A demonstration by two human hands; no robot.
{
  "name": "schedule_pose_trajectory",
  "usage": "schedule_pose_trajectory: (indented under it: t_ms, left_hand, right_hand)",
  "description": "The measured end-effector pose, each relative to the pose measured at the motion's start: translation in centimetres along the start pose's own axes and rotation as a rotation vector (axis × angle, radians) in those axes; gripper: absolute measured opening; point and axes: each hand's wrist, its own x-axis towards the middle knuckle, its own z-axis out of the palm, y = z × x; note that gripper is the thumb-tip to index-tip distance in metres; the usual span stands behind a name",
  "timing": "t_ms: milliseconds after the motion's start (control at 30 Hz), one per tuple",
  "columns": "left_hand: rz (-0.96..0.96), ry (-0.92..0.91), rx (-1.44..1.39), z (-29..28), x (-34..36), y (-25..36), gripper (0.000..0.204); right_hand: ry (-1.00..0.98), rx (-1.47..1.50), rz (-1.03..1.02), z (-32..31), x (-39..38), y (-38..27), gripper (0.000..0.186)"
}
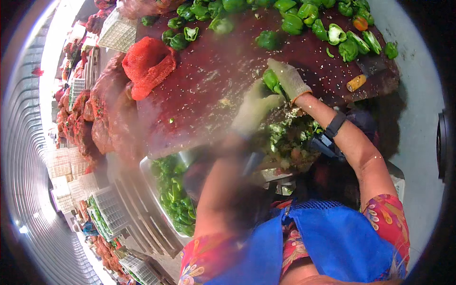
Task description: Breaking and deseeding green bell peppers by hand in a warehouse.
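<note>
A green bell pepper [271,81] is between my two gloved hands, low over the front part of the dark red table [199,95]. From the left, the fingers and thumb of my left hand [254,108] close around its lower side; this hand is slightly blurred. My right hand [288,80] grips the pepper from above and the right, fingers bent over it. Whether a small tool sits in the right hand is hidden. Just below both hands lies a heap of pepper cores and scraps [289,142]. Pale seeds are scattered over the tabletop.
Whole and halved green peppers [292,23] line the table's far side. A red mesh bag [149,66] lies at the far left, a short yellow cylinder [356,83] near the right edge. At lower left stands a tub [148,178] of green pieces, beside wooden pallets [142,213] and crates [110,209].
</note>
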Motion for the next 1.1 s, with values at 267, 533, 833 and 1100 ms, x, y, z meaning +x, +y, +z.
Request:
schedule_pose_trajectory:
  t_ms: [267,533,833,1100]
  left_hand:
    - [-0.058,0.267,0.131,2.2,-1.2,-1.2,0.061]
    - [0.131,0.511,0.429,3.1,-1.4,-1.4,0.047]
    - [0.163,0.295,0.979,1.6,-2.6,2.2,0.041]
    - [0.141,0.004,1.377,-0.3,-4.1,7.7,0.045]
  right_hand:
    - [0.001,1.048,0.735,-0.4,-0.7,-4.0,0.037]
    - [-0.173,0.221,-0.035,-2.7,-1.6,-3.3,0.052]
    - [-0.58,0.651,0.396,-5.2,-2.1,-5.2,0.046]
    - [-0.705,1.372,1.02,-6.7,-3.8,-9.4,0.034]
